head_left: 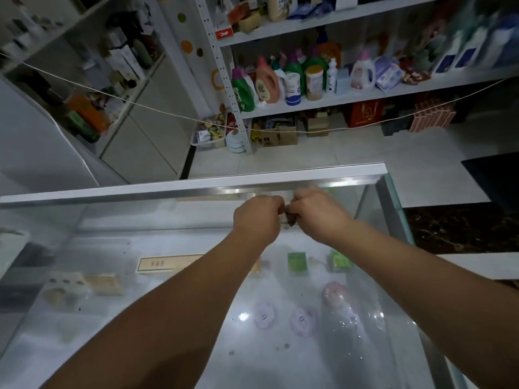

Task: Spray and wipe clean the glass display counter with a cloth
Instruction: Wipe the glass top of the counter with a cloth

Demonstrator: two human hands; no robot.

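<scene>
Where both fists meet, left hand (257, 217) and right hand (317, 213) gripping cloth (289, 219) between them, above glass counter (174, 220).

A small shop: glass counter (196, 189) near, with packaged goods (296, 262) inside; far shelves (309, 103) stocked with detergent bottles (266, 80), boxes (283, 136) on the floor.

Only a small dark scrap of the cloth (289, 219) shows between the left hand (257, 217) and right hand (316, 214), the rest bunched inside both fists; the goods under the glass counter (168, 318) are smeared, perhaps by glare; both forearms run off the bottom edge.
</scene>
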